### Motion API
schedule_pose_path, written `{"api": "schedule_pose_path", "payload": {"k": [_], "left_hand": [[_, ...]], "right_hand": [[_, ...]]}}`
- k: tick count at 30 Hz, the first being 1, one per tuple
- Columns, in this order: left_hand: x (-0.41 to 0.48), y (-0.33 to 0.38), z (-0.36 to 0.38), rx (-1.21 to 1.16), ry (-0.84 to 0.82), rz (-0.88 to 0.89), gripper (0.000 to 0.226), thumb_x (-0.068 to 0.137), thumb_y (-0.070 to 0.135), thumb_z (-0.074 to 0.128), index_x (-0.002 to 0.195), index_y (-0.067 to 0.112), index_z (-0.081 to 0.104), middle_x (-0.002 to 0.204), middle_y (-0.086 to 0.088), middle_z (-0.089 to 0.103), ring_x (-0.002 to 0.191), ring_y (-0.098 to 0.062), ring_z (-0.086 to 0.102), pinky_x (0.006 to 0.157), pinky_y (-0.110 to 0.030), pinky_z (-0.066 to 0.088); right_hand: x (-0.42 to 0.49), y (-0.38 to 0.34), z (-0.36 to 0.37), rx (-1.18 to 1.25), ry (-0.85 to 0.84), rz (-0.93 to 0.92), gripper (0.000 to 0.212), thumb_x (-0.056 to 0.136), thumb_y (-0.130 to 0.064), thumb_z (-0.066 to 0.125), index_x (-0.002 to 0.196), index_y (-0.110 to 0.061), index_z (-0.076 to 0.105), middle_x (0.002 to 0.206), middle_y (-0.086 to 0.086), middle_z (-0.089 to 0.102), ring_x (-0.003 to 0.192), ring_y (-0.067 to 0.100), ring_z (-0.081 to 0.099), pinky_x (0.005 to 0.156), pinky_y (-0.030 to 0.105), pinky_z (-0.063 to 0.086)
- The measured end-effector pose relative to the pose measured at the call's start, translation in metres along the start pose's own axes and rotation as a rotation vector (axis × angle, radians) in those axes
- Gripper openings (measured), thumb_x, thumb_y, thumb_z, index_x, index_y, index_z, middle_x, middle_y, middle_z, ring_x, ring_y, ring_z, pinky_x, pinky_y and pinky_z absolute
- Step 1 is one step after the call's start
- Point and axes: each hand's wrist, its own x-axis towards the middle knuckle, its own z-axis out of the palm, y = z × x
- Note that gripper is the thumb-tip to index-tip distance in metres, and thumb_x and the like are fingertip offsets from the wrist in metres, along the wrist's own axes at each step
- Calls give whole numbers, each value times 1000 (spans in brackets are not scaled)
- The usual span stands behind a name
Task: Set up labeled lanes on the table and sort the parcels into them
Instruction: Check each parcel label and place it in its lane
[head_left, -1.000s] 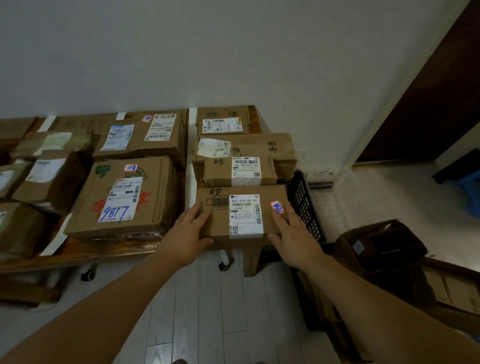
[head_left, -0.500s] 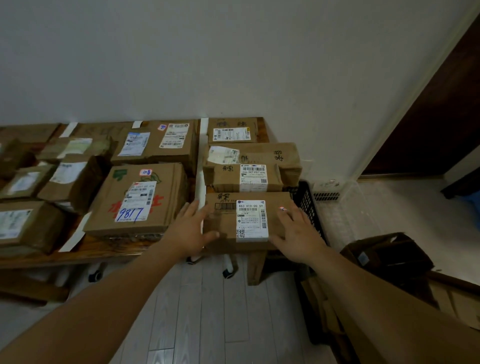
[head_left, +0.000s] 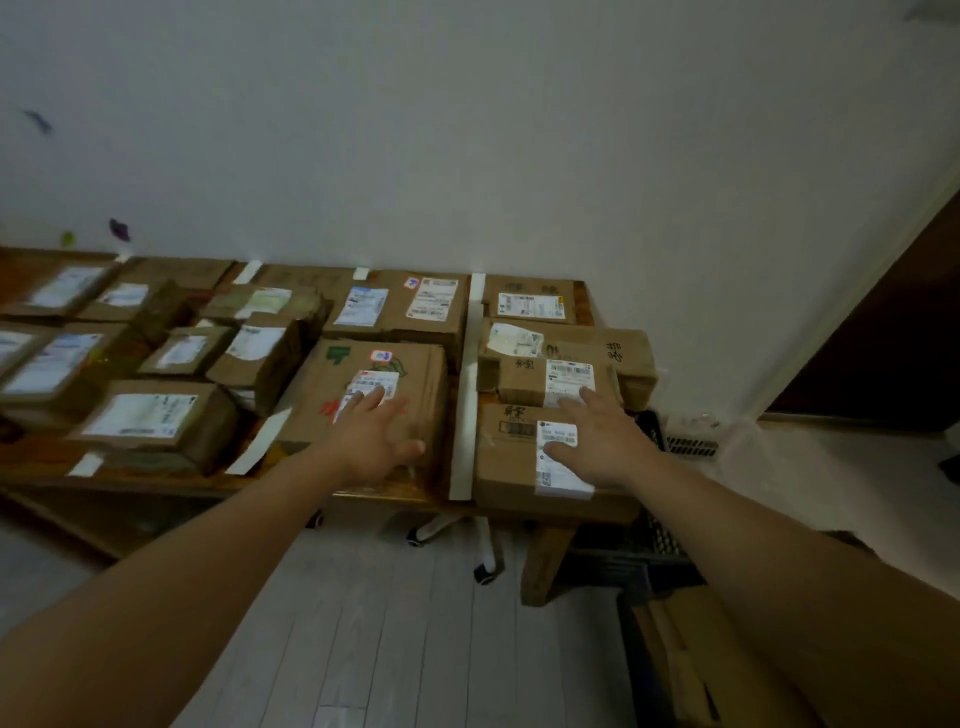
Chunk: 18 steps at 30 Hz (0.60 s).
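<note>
Half a second ago both hands bracketed the front parcel in the rightmost lane. Now the left hand has crossed the long white tape strip and lies on the large box at 9 o'clock of that parcel. Its fingers are released and spread flat over the box's label, grasping nothing. The right hand rests on top of the front parcel, fingers also straight and splayed, holding nothing. My reading is that this parcel is now placed in its lane, at the near edge of the bench, and attention is turning to the neighbouring lane.

Counted: two hands. The rightmost lane holds four parcels, running from the front one back toward 12 o'clock, with the second one looking as if it leans on the wide third one. The lane at its 9 o'clock holds two big boxes, one behind the other. Three tape strips reach the bench's front edge. Further toward 9 o'clock lie more parcels, too blurred to count surely.
</note>
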Motion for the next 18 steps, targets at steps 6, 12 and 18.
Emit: {"api": "schedule_pose_path", "payload": {"k": [6,12,18], "left_hand": [[-18,-71,-89,-17,182,-62,75,90,50,53,151,24,17,159,-2,10,146,-22,7,118,-41,12],[-45,-177,-174,-141,261,-83,79,83,57,57,149,29,23,158,-2,16,145,-26,14,116,-45,20],[-75,-285,-221,-177,345,-186,73,89,42,59,149,24,23,158,-4,15,145,-23,14,117,-40,18]], "right_hand": [[22,-100,-51,-58,89,-104,70,93,-53,48,150,-22,23,157,7,21,143,26,21,113,40,24],[60,-217,-71,-62,164,-176,76,90,-57,50,151,-19,24,156,8,26,142,26,25,115,36,24],[100,-345,-65,-89,156,-335,76,91,-57,48,151,-19,24,157,6,25,142,25,25,113,35,24]]}}
